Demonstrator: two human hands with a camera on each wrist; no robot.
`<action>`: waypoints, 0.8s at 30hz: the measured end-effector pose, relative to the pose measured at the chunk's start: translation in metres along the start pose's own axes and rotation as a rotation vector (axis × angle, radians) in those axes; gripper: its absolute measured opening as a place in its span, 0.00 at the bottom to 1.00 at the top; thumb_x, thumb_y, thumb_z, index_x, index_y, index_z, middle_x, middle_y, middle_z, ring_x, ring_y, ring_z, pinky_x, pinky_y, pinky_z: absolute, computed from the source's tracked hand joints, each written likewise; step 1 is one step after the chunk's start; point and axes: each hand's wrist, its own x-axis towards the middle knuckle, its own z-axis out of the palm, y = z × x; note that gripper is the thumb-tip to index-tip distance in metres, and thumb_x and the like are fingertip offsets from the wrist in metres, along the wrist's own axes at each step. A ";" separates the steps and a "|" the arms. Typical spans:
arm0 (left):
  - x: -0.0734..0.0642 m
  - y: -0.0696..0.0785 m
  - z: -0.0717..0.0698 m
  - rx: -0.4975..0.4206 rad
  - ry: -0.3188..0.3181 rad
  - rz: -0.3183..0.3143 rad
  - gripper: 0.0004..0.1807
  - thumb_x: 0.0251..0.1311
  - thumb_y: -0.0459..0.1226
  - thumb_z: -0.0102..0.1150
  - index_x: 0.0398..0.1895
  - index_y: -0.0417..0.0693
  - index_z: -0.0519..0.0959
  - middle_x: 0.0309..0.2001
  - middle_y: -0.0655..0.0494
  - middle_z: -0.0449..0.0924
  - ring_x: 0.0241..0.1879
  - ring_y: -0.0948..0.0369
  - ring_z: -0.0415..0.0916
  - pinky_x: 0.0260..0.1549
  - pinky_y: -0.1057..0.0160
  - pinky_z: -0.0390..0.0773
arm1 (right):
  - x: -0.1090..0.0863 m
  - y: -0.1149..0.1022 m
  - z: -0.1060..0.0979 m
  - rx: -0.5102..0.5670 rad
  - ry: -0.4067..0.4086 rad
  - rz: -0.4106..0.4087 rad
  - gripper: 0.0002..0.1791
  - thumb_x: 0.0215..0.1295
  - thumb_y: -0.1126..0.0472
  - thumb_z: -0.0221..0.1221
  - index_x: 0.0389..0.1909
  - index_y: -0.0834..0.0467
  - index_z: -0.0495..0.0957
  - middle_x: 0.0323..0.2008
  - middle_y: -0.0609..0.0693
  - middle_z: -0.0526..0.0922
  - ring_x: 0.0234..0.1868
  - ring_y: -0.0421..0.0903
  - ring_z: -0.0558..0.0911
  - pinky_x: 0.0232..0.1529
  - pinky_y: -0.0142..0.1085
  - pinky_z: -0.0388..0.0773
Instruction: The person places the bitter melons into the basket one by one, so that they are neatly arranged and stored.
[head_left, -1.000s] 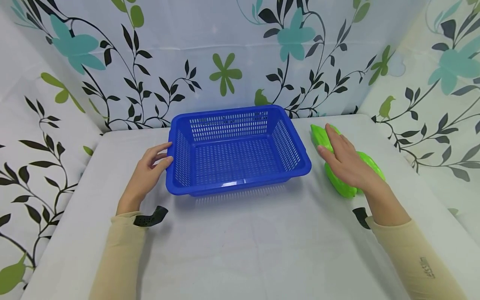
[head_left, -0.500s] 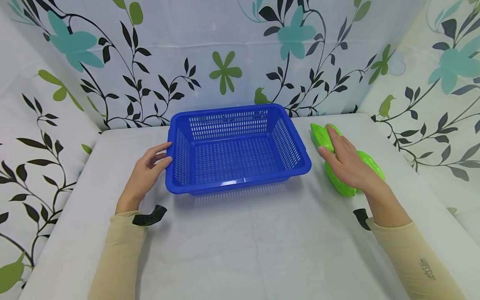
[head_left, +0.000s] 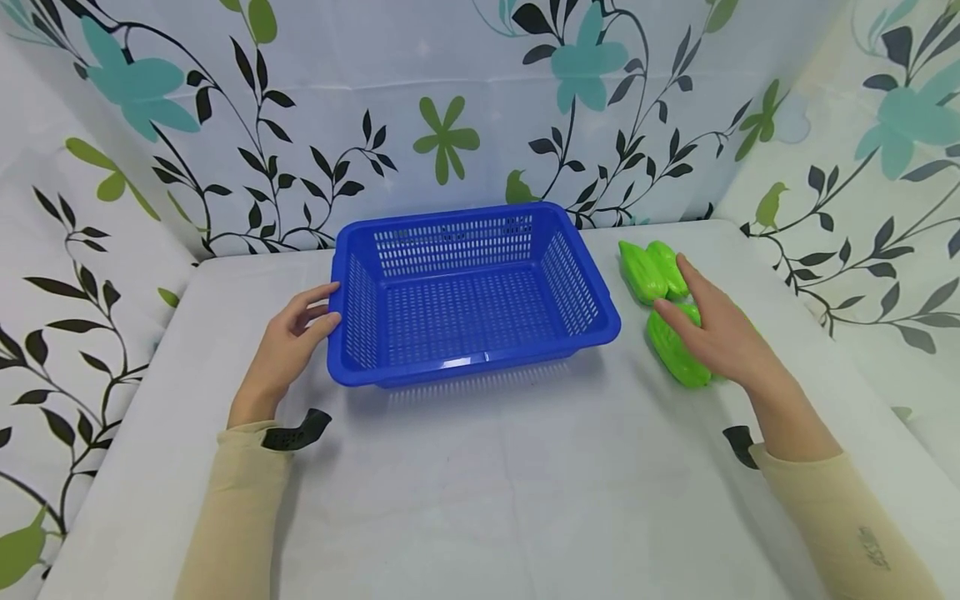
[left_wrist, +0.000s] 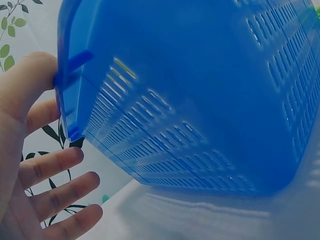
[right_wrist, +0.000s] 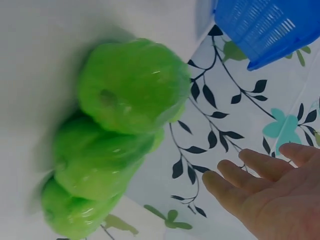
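Observation:
A blue plastic basket (head_left: 465, 317) with slotted walls stands upright at the back of the table, with nothing inside. My left hand (head_left: 288, 346) is at its left rim, thumb and forefinger touching the edge. In the left wrist view the other fingers (left_wrist: 65, 192) spread loosely below the rim, apart from the wall. Several shiny, lobed green peppers (head_left: 678, 346) lie right of the basket. Over them hovers my right hand (head_left: 720, 333), flat and holding nothing, partly hiding them. In the right wrist view its fingers (right_wrist: 255, 165) are extended, apart from the peppers (right_wrist: 135, 85).
White cloth covers the table (head_left: 465, 483). A patterned curtain (head_left: 450, 75) with leaves and flowers hangs right behind the basket and along both sides. Dark wrist mounts (head_left: 296, 432) sit at the cuffs of both beige sleeves.
My right hand has shifted right and slightly toward me, uncovering more of the peppers. The left hand and the basket stay together as before; the whole view has tilted slightly.

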 end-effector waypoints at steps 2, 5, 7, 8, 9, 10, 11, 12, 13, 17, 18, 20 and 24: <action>0.000 0.000 0.000 -0.002 0.001 0.001 0.30 0.68 0.52 0.54 0.72 0.59 0.64 0.72 0.56 0.61 0.69 0.49 0.59 0.65 0.38 0.61 | -0.004 0.004 0.000 -0.011 0.003 0.022 0.43 0.74 0.42 0.47 0.78 0.53 0.36 0.77 0.61 0.43 0.75 0.65 0.46 0.68 0.66 0.47; 0.001 0.000 0.000 -0.002 -0.001 -0.001 0.30 0.68 0.52 0.54 0.72 0.59 0.64 0.72 0.55 0.61 0.69 0.49 0.59 0.65 0.37 0.60 | -0.009 0.011 0.000 -0.023 0.005 0.034 0.44 0.73 0.42 0.48 0.78 0.54 0.38 0.76 0.62 0.45 0.74 0.65 0.47 0.68 0.66 0.49; 0.000 0.000 0.000 -0.004 -0.002 -0.003 0.30 0.68 0.52 0.54 0.72 0.59 0.64 0.71 0.55 0.61 0.69 0.49 0.59 0.65 0.37 0.60 | -0.011 0.015 0.001 -0.031 0.001 0.034 0.45 0.72 0.41 0.49 0.78 0.56 0.39 0.76 0.63 0.46 0.74 0.66 0.48 0.68 0.66 0.50; 0.000 -0.001 0.000 -0.006 -0.003 -0.003 0.30 0.68 0.52 0.54 0.72 0.59 0.64 0.71 0.54 0.61 0.69 0.48 0.59 0.65 0.37 0.60 | -0.011 0.017 0.002 -0.037 0.000 0.031 0.45 0.72 0.41 0.50 0.78 0.57 0.39 0.76 0.64 0.46 0.74 0.66 0.48 0.68 0.65 0.50; 0.000 -0.001 0.000 -0.007 -0.003 -0.004 0.30 0.69 0.52 0.54 0.72 0.59 0.64 0.71 0.54 0.61 0.69 0.48 0.59 0.65 0.37 0.60 | -0.012 0.019 0.002 -0.042 0.001 0.026 0.45 0.72 0.42 0.50 0.78 0.58 0.40 0.75 0.65 0.47 0.74 0.67 0.49 0.67 0.66 0.50; 0.000 -0.001 0.000 -0.008 -0.004 -0.004 0.30 0.69 0.52 0.54 0.72 0.60 0.64 0.71 0.54 0.61 0.69 0.48 0.59 0.65 0.37 0.60 | -0.013 0.020 0.002 -0.048 0.000 0.029 0.46 0.72 0.42 0.51 0.78 0.60 0.40 0.75 0.66 0.47 0.73 0.68 0.49 0.67 0.66 0.50; 0.000 -0.001 0.000 -0.008 -0.005 -0.005 0.30 0.69 0.52 0.54 0.72 0.60 0.64 0.71 0.54 0.61 0.69 0.48 0.59 0.65 0.37 0.60 | -0.013 0.022 0.003 -0.055 -0.001 0.033 0.46 0.71 0.42 0.51 0.77 0.61 0.41 0.74 0.67 0.48 0.73 0.68 0.49 0.67 0.66 0.50; 0.001 -0.001 0.000 -0.009 -0.006 -0.005 0.30 0.69 0.52 0.54 0.72 0.60 0.64 0.71 0.54 0.61 0.69 0.48 0.59 0.65 0.37 0.60 | -0.014 0.024 0.003 -0.064 -0.001 0.038 0.47 0.71 0.42 0.52 0.77 0.63 0.42 0.74 0.68 0.48 0.73 0.69 0.50 0.67 0.66 0.51; 0.001 -0.001 0.000 -0.007 -0.006 -0.004 0.30 0.69 0.52 0.54 0.73 0.60 0.64 0.71 0.54 0.61 0.69 0.48 0.59 0.65 0.37 0.60 | -0.015 0.025 0.003 -0.072 -0.001 0.044 0.47 0.70 0.42 0.53 0.76 0.64 0.43 0.74 0.69 0.49 0.72 0.69 0.50 0.67 0.66 0.51; 0.001 -0.001 0.000 -0.007 -0.008 0.006 0.30 0.69 0.51 0.53 0.73 0.59 0.63 0.71 0.53 0.61 0.68 0.48 0.59 0.65 0.38 0.61 | -0.019 0.030 0.005 -0.126 0.006 0.073 0.47 0.68 0.42 0.57 0.74 0.68 0.49 0.72 0.71 0.52 0.71 0.71 0.53 0.65 0.67 0.53; 0.001 -0.001 0.000 -0.006 -0.008 0.010 0.30 0.70 0.51 0.53 0.73 0.59 0.63 0.71 0.53 0.61 0.69 0.47 0.59 0.65 0.38 0.61 | -0.019 0.030 0.006 -0.138 0.013 0.074 0.47 0.68 0.42 0.57 0.73 0.69 0.51 0.71 0.72 0.53 0.70 0.72 0.54 0.64 0.68 0.54; 0.001 0.000 0.000 -0.008 -0.010 0.017 0.30 0.70 0.50 0.53 0.73 0.58 0.63 0.72 0.51 0.61 0.69 0.46 0.59 0.65 0.37 0.60 | -0.020 0.032 0.007 -0.152 0.024 0.073 0.46 0.67 0.42 0.58 0.72 0.70 0.54 0.70 0.72 0.55 0.69 0.72 0.55 0.63 0.68 0.56; 0.001 -0.001 0.001 -0.006 -0.013 0.025 0.31 0.70 0.49 0.52 0.74 0.56 0.61 0.72 0.47 0.60 0.69 0.43 0.57 0.64 0.34 0.59 | -0.022 0.034 0.010 -0.167 0.030 0.072 0.45 0.66 0.43 0.60 0.70 0.72 0.57 0.68 0.73 0.59 0.68 0.72 0.58 0.63 0.68 0.58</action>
